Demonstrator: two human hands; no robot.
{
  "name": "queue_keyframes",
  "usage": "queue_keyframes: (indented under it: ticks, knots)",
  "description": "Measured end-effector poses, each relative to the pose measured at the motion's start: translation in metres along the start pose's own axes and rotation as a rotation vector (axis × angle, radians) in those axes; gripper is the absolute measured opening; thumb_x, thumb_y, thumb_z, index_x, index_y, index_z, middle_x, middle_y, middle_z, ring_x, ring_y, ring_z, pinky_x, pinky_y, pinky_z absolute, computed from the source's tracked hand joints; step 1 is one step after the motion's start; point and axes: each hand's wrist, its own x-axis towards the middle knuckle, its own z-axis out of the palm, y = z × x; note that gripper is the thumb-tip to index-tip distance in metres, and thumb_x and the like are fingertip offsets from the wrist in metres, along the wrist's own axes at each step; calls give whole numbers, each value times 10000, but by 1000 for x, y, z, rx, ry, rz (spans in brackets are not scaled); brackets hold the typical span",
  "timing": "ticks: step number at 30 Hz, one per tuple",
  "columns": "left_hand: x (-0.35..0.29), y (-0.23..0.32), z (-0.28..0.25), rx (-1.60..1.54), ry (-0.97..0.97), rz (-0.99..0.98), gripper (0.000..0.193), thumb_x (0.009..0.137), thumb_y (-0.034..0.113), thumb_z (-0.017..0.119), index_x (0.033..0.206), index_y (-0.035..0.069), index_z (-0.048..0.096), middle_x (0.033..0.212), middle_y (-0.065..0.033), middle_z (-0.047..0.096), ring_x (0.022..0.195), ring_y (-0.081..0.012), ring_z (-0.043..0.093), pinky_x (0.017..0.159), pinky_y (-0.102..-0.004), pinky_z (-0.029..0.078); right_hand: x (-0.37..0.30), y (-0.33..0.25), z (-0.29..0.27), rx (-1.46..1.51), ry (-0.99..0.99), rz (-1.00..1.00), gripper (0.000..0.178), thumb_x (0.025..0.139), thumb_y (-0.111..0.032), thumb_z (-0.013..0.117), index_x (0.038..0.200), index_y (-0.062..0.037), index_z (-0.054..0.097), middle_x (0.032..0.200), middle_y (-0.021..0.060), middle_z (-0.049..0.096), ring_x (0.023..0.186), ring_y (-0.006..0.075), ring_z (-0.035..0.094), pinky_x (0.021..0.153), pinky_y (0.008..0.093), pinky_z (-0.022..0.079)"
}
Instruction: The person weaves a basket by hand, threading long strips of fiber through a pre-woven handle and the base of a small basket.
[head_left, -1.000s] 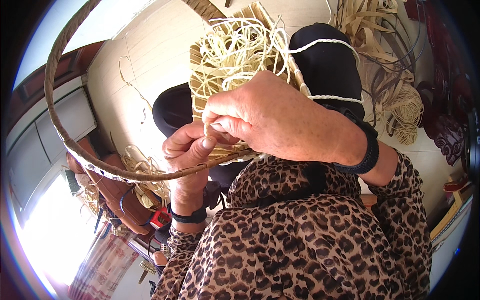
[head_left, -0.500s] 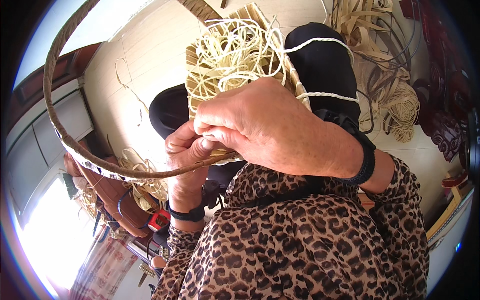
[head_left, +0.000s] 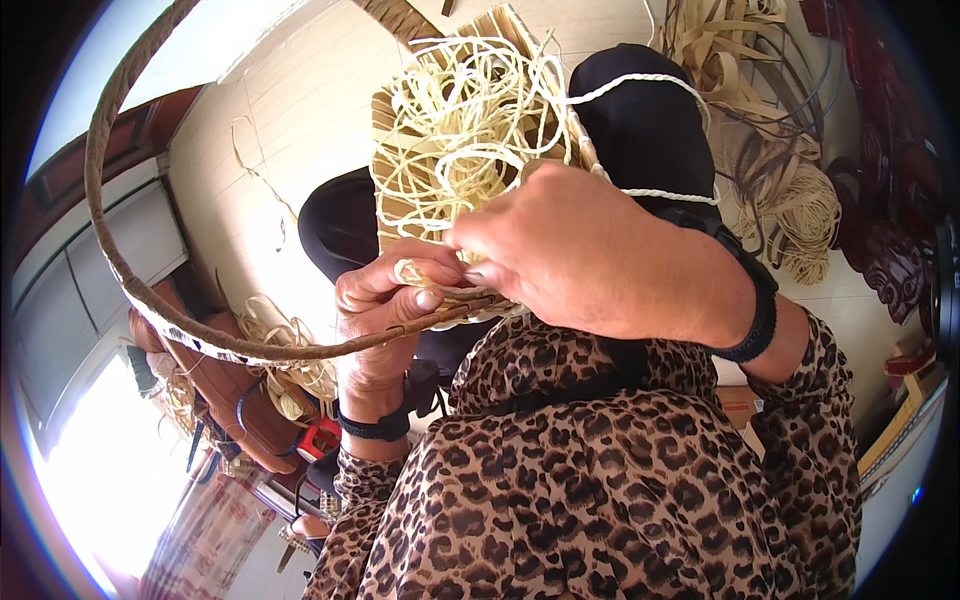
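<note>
Right hand (head_left: 598, 258) has shifted rightward, its back uppermost.

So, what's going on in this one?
A person sits with a basket heaped with pale cord in front of them. Near its close side, the left hand holds a pale strand between thumb and fingers; the right hand is close beside it, its grip unclear. A brown hoop curves past the left hand.

Seemingly a home: patterned curtain (head_left: 195, 535), tiled floor (head_left: 310, 115), carved dark-red furniture (head_left: 892, 275)
</note>
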Motion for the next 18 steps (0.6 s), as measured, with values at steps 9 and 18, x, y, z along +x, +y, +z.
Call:
queue_keyframes:
  ticks: [9, 18]
  knots:
    - [-8, 13, 0, 165, -92, 125, 142, 751, 87, 592, 832, -26, 624, 838, -171, 584, 794, -243, 562, 712, -331, 455, -33, -4, 22, -193, 129, -105, 71, 644, -66, 592, 715, -60, 598, 613, 22, 539, 631, 141, 538, 698, 284, 366]
    - [-7, 15, 9, 194, -229, 215, 128, 747, 137, 614, 801, 23, 633, 695, -112, 577, 643, -231, 529, 584, -326, 437, -54, -9, 21, -85, 283, -166, 155, 606, -76, 575, 742, -5, 587, 658, 33, 483, 651, 175, 488, 681, 310, 400]
